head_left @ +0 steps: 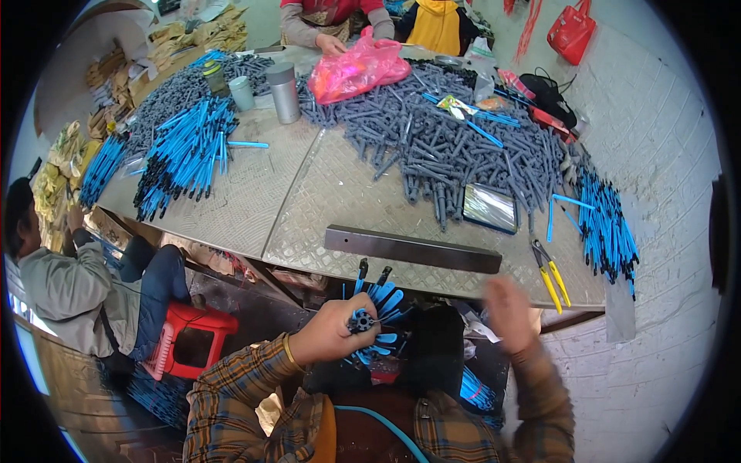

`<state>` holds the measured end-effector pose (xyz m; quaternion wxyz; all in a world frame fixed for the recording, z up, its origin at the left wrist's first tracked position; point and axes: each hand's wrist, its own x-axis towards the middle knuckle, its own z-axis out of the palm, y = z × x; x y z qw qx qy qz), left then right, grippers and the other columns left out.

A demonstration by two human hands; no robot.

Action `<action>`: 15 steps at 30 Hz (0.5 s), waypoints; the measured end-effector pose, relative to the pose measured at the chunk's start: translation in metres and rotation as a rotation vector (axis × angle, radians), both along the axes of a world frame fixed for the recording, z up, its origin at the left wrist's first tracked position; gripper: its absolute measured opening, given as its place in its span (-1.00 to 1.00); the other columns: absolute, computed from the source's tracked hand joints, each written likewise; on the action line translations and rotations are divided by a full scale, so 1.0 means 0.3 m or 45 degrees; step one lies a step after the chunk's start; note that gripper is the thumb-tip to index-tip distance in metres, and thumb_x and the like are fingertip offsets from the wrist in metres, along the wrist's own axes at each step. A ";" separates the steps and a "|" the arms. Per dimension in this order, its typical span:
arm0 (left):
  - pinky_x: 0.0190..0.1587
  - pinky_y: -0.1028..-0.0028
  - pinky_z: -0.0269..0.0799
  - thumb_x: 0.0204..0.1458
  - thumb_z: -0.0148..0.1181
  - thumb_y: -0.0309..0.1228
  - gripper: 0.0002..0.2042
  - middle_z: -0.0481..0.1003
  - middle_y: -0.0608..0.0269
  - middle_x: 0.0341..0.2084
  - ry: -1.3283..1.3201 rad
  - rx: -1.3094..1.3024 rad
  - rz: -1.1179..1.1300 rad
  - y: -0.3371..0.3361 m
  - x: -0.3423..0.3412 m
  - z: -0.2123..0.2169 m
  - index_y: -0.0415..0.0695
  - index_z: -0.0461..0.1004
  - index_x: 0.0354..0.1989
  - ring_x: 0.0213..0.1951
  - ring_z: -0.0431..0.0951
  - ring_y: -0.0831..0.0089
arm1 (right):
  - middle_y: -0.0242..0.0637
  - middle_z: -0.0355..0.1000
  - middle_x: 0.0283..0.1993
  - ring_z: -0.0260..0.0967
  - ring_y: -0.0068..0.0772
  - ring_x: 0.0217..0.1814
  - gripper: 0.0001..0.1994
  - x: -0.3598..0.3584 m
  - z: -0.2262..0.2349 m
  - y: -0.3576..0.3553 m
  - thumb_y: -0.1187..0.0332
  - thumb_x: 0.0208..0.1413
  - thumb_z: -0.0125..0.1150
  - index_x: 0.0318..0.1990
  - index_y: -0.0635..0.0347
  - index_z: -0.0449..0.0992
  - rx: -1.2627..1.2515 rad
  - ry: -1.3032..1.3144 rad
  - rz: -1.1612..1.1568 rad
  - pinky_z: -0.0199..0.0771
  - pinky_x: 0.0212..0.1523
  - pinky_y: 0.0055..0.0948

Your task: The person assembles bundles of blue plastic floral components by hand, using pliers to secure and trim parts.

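My left hand (333, 330) is closed around a dark grey tube (360, 321) with a notched round end facing up. Blue strips with black tips (384, 295) fan out around and beneath that hand; how they join the tube is hidden. My right hand (511, 315) is raised by the table's front edge, smeared by motion, so its fingers do not show clearly. Close to it on the table lie a dark metal bar (412, 250) and pliers with yellow handles (549, 275).
A large heap of grey tubular parts (448, 147) covers the table's far side. Blue black-tipped sticks are piled at left (185, 150) and right (606, 224). A phone-like slab (489, 207) lies near the heap. One person sits at left by a red stool (189, 332); another handles a pink bag (359, 68).
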<state>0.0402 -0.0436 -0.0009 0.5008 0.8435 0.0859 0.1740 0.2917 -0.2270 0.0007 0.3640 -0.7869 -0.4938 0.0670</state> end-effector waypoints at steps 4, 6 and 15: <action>-0.42 0.48 0.35 -0.12 0.23 -0.45 -0.82 0.42 0.24 -0.56 0.034 -0.074 -0.050 -0.002 -0.019 0.011 -0.15 0.33 -0.41 -0.49 0.48 0.39 | -0.06 0.33 -0.28 0.26 0.02 -0.21 -0.80 0.309 0.027 -0.209 0.35 -0.01 0.09 -0.26 0.26 0.37 -0.190 -0.839 -0.434 0.27 -0.22 -0.17; -0.40 0.52 0.35 -0.13 0.24 -0.45 -0.83 0.43 0.29 -0.54 0.066 -0.080 -0.070 -0.010 -0.014 0.015 -0.15 0.34 -0.43 -0.48 0.47 0.51 | -0.07 0.33 -0.29 0.26 0.02 -0.22 -0.80 0.354 -0.047 -0.264 0.35 -0.01 0.10 -0.26 0.26 0.37 -0.235 -0.897 -0.468 0.27 -0.23 -0.17; -0.37 0.56 0.36 -0.16 0.32 -0.40 -0.79 0.46 0.33 -0.50 0.225 -0.351 -0.108 -0.003 -0.020 0.020 -0.17 0.44 -0.38 -0.46 0.43 0.60 | -0.15 0.34 -0.36 0.33 -0.16 -0.30 -0.82 0.355 -0.043 -0.307 0.33 0.00 0.10 -0.34 0.28 0.36 0.076 0.176 -0.456 0.31 -0.31 -0.30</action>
